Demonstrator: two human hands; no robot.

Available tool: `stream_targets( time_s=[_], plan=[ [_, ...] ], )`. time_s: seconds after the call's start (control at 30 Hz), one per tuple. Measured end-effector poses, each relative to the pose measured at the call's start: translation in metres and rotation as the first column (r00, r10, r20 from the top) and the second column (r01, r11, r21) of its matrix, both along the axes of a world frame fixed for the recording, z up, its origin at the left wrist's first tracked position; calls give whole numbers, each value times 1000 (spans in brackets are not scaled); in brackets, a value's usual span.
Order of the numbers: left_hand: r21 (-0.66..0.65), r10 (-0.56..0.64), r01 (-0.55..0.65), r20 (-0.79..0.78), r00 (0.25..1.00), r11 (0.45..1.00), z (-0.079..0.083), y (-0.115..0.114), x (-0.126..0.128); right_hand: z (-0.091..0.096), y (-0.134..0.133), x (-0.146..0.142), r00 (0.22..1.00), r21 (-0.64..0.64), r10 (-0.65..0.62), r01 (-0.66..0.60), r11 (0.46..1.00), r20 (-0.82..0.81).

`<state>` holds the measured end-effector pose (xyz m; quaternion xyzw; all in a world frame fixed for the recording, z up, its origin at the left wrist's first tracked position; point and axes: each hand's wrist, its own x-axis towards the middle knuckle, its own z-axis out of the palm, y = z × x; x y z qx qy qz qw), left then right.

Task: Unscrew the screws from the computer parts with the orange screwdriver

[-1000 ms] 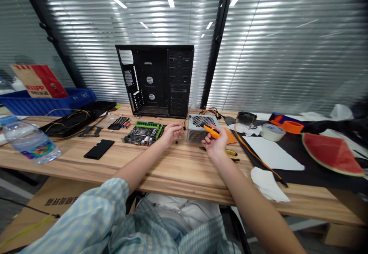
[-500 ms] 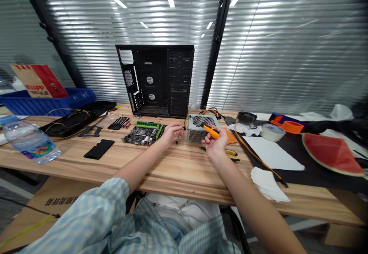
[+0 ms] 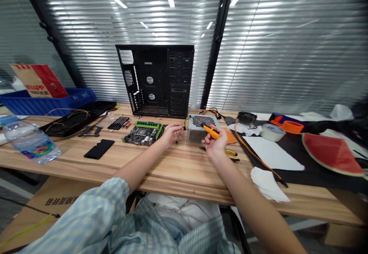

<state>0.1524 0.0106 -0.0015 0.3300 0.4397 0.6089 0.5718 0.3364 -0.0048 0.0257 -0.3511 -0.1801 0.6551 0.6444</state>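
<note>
My right hand (image 3: 215,143) is wrapped around an orange-and-black screwdriver (image 3: 211,131), its dark end pointing up and left over the grey power supply (image 3: 198,133). To the left of that box, my left hand (image 3: 172,134) is closed with curled fingers. A thin cable (image 3: 185,123) shows beside its fingertips; whether the fingers grip it is unclear. Behind my left wrist lies a motherboard (image 3: 142,133) with green memory slots. Yellow-and-black pliers (image 3: 230,153) rest on the table, partly covered by my right hand.
An open black computer case (image 3: 156,81) stands at the back. Leftward are a black flat box (image 3: 99,149), a screwdriver bit set (image 3: 118,123), a water bottle (image 3: 31,141) and a blue bin (image 3: 57,102). Tape (image 3: 273,132), paper (image 3: 273,152) and a watermelon slice (image 3: 330,152) lie right.
</note>
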Motion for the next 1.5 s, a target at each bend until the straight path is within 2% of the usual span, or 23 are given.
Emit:
stream_targets(
  time_s=[0.9, 1.5],
  plan=[
    [-4, -10, 10, -2, 1000, 1000, 1, -1, -1, -5, 2, -1, 1000, 65, 1, -3, 998, 25],
    [-2, -11, 11, 8, 1000, 1000, 3, -2, 0, -3, 1, -2, 1000, 60, 5, -6, 998, 16]
  ],
)
